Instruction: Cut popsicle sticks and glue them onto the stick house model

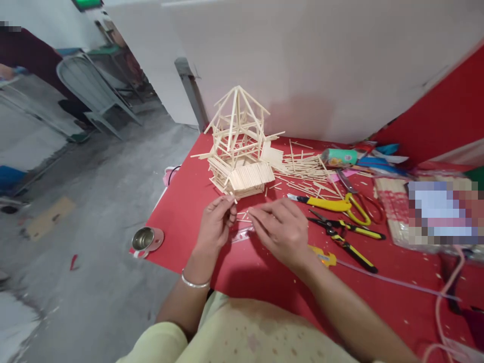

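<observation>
A small house built of thin wooden sticks (240,146) stands on the red table (189,201) near its far left corner. My left hand (215,222), with a silver bangle on the wrist, is closed in a pinch on a short wooden stick just in front of the house. My right hand (280,229) lies beside it, fingers stretched toward the left hand and touching small sticks (242,218) on the table. Both hands sit close together over a clear plastic strip.
Loose sticks (306,169) lie scattered right of the house. Yellow-handled scissors (333,203), black-and-yellow pliers (351,242), a glue tube (340,157) and a pack of sticks (393,206) lie to the right. A metal tin (143,238) sits at the left table edge. A white wall stands behind.
</observation>
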The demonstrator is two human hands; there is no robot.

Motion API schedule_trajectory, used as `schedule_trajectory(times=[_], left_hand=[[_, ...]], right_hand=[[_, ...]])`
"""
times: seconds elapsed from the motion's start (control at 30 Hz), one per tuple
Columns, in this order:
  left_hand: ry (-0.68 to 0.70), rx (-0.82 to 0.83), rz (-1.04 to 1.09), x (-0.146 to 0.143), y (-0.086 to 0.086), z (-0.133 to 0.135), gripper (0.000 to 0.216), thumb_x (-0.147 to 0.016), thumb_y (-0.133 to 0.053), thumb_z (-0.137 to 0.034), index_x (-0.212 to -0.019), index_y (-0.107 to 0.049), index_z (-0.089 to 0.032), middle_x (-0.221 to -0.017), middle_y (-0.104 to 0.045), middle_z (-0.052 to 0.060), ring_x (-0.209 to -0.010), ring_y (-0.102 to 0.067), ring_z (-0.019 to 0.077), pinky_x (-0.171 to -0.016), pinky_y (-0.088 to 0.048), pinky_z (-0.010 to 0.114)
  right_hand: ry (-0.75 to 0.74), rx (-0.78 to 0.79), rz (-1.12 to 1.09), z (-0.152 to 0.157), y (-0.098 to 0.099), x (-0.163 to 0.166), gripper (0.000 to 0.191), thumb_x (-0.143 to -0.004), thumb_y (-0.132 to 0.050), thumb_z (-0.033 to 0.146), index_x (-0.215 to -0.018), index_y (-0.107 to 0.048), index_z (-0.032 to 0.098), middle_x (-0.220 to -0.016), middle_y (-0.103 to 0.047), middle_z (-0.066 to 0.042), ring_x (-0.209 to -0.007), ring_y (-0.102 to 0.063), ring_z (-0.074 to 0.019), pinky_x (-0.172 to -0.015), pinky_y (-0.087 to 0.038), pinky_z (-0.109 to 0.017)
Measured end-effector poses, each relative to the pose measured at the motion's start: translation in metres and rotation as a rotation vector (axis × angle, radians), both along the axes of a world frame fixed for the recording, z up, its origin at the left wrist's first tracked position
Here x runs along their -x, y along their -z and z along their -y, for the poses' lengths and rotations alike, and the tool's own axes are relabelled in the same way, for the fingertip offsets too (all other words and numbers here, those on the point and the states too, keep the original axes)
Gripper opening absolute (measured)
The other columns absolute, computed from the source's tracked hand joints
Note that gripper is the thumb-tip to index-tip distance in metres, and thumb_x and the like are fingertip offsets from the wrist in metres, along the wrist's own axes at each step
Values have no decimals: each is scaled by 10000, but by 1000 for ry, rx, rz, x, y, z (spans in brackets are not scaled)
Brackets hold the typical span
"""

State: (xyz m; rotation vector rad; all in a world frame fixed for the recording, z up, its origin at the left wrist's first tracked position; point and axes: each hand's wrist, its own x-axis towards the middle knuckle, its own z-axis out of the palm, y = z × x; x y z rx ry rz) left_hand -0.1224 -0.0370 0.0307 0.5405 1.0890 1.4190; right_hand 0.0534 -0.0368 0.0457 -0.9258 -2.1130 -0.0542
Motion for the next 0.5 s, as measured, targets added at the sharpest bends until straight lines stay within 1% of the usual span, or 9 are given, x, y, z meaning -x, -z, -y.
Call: schedule_trajectory(times=[0.07, 0.17, 0.3, 0.5], left_hand=[[0, -2, 4, 4, -1, -2, 214, -736, -811, -315, -793, -704, -139, -566, -585, -32, -448, -493, 42, -425, -363, 146], [-8, -2, 11, 10, -2, -6, 220, -700, -834, -295, -772, -697, -138, -559, -588, -32, -444, -498, 39, -431, -366, 139], [14, -16, 1, 14, -2, -12, 211, -722, -820, -301, -758, -693, -137, -556, -583, -32, -428, -487, 37, -408, -332, 139], [26, -18, 17, 13, -1, -18, 254, -733, -813, -341, -725, -661, -137, -581, -583, -31, -438, -485, 40, -408, -340, 155]], right_hand=[[5, -37, -13, -8, 3, 21, 222, -888, -676, 200, -1105, -723, 196, -917, -723, -54, -807, -574, -170, -753, -474, -328], [23, -96, -30, -17, 10, 36, 236, -878, -689, 186, -1111, -722, 199, -898, -729, -47, -791, -564, -168, -727, -462, -321], [27, -141, -21, -23, 15, 43, 202, -868, -697, 174, -1068, -716, 198, -902, -733, -48, -808, -568, -169, -759, -473, -320], [50, -173, -20, -30, 18, 46, 249, -874, -689, 188, -1122, -682, 186, -937, -729, -66, -850, -603, -182, -801, -491, -332]])
